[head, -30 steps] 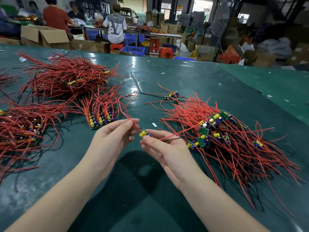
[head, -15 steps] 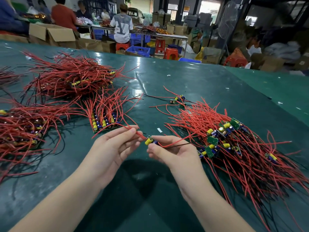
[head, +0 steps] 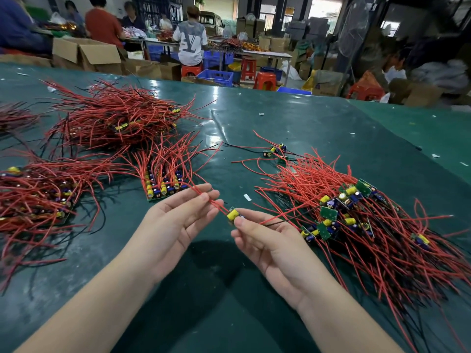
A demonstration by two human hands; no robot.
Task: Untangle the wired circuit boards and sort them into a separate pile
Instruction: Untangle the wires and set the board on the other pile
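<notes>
A small circuit board with a yellow capacitor (head: 232,215) is held above the green table (head: 293,128), between both hands. My right hand (head: 265,240) pinches the board at its fingertips. My left hand (head: 178,220) pinches the board's red wires (head: 216,205) just left of it. Another red wire and a black one trail from the board to the right into the tangled heap of wired boards (head: 356,220). A neat row of sorted boards (head: 163,184) lies just beyond my left hand.
Larger heaps of red-wired boards lie at the far left (head: 112,121) and near left (head: 38,192). A few loose boards (head: 276,151) sit behind the right heap. People work at tables behind, among cardboard boxes (head: 84,54) and blue crates.
The board has been lifted slightly and turned, so the yellow capacitor shows more. Both hands stay close together on it; the view has shifted a little.
</notes>
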